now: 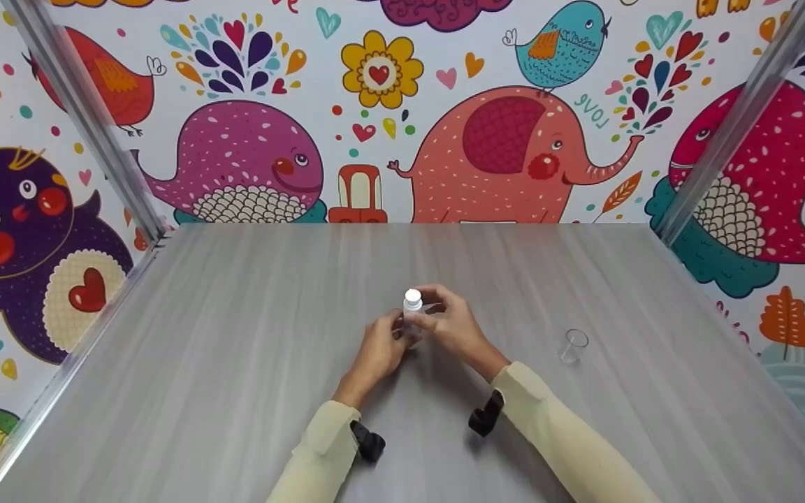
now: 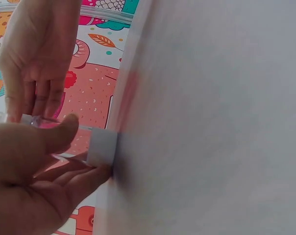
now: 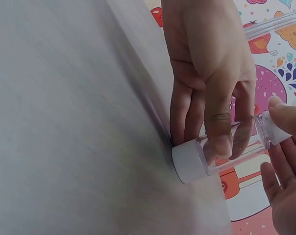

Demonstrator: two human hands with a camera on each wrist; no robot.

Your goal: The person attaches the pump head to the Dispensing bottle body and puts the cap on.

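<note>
A clear bottle (image 3: pixel 241 142) with a white base (image 3: pixel 188 161) and a narrower white top (image 1: pixel 412 300) stands upright near the middle of the table. My left hand (image 1: pixel 379 348) grips its see-through body low down, thumb across one side and fingers behind. Higher up, my right hand (image 1: pixel 457 328) pinches the white top between thumb and fingers. In the left wrist view the white base (image 2: pixel 103 148) sits right at the table surface, and my left hand covers part of the body.
To the right of my hands, a small clear cup (image 1: pixel 574 346) stands on the grey wood-grain table (image 1: pixel 249 335). Printed cartoon panels (image 1: pixel 374 126) rise behind the table and along both sides, with metal posts (image 1: pixel 738 126) at the corners.
</note>
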